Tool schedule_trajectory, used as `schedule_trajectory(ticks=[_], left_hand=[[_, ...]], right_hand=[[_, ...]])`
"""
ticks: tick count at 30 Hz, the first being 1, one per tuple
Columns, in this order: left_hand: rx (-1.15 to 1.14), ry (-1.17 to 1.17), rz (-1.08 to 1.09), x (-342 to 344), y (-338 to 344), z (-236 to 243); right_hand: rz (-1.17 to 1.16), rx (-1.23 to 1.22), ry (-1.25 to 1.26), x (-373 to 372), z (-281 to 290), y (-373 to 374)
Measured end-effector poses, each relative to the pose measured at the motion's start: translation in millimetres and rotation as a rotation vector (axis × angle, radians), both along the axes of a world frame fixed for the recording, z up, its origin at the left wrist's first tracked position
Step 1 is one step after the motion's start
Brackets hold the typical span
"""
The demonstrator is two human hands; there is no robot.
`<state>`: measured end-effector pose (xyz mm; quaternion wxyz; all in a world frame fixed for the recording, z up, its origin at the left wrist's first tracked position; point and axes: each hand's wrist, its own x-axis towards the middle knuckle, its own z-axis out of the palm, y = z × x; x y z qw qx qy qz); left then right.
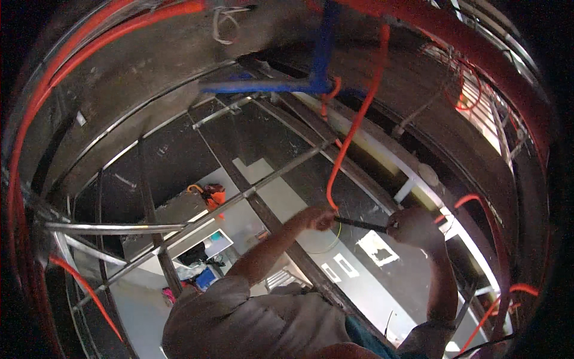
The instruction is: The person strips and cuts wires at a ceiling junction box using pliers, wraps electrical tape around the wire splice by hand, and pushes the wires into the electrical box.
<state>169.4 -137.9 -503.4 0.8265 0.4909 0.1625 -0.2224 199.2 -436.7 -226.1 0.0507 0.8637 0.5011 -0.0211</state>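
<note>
My left hand [320, 219] is closed around the left end of a dark bar-shaped tool [365, 224], right where a hanging red flexible conduit [353, 143] comes down to it. My right hand [408, 228] grips the tool's other end, slightly blurred, with its fingertips partly in shadow. A thin pale yellow-green wire [338, 242] loops below my left hand; whether it is held or only passes by, I cannot tell. Both forearms rise from the lower edge, and my grey sleeve covers much of the bottom middle.
A metal grid frame [278, 170] spans the view, with a blue pipe [323, 48] above it and more red conduits [84, 281] at both sides. Through the grid show an orange item [216, 197] and assorted objects [206, 276] lower down. A barred bright opening [478, 110] is at upper right.
</note>
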Motion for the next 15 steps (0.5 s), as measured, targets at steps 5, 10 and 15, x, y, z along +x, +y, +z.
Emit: schedule_trajectory(ticks=[5,10,15], left_hand=[[0.341,0.178,0.054,-8,-33,-31],[0.675,-0.441,0.354,-8,-50,3],[0.387,-0.879,-0.086,-27,-87,121]], right_hand=[[-0.062,-0.36,-0.094,-3,21,48],[-0.025,-0.379,0.015,-5,16,54],[0.082,-0.398,0.094,14,-26,49]])
